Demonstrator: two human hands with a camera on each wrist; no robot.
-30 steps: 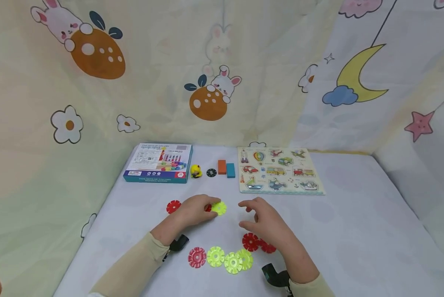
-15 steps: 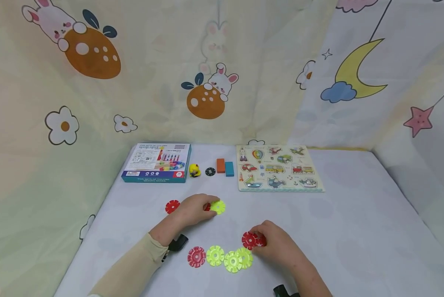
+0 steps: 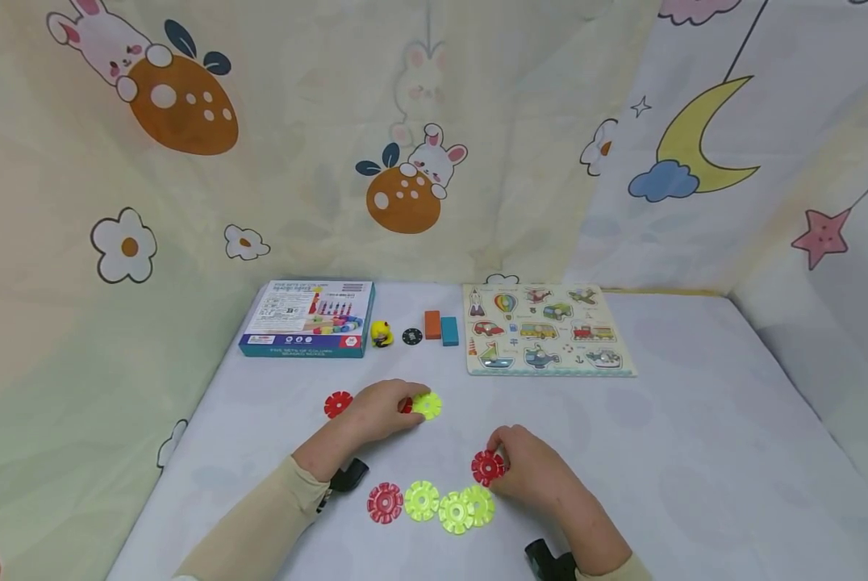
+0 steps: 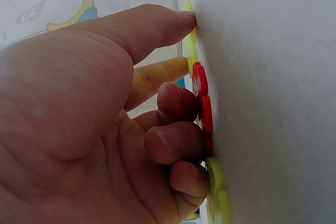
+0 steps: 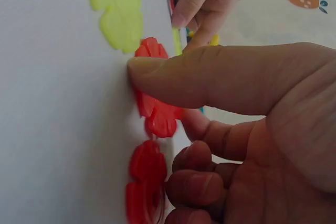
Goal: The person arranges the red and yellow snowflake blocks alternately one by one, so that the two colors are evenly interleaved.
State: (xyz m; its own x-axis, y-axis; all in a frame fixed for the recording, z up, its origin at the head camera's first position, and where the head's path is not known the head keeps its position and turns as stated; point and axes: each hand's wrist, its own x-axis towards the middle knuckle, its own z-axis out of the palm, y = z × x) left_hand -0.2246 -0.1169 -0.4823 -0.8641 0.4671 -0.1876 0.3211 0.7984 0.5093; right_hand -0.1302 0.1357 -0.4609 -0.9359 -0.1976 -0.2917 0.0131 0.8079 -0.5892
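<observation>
In the head view my left hand [image 3: 385, 410] lies over a row of flower-shaped plastic discs. Its thumb and index finger pinch the edges of a yellow-green disc [image 3: 428, 405]. The curled fingers touch a red disc [image 4: 202, 106], and another yellow-green disc [image 4: 218, 190] shows below them in the left wrist view. At the row's left end a red disc [image 3: 338, 404] sticks out from behind the hand. My right hand [image 3: 539, 472] grips a red flower disc [image 3: 487, 468] between thumb and index finger. A second red disc [image 5: 147, 182] lies under its curled fingers.
Nearer me lie a red disc [image 3: 386, 503] and several yellow-green discs [image 3: 423, 501], two overlapping. Along the back stand a boxed set [image 3: 306, 319], a yellow duck [image 3: 381, 334], a black round chip [image 3: 412, 336], orange [image 3: 432, 325] and blue blocks [image 3: 450, 332], and a vehicle puzzle board [image 3: 550, 331].
My right hand has come down and toward me from beside the left hand and taken hold of a red disc. The left hand has stayed in place on its yellow-green disc.
</observation>
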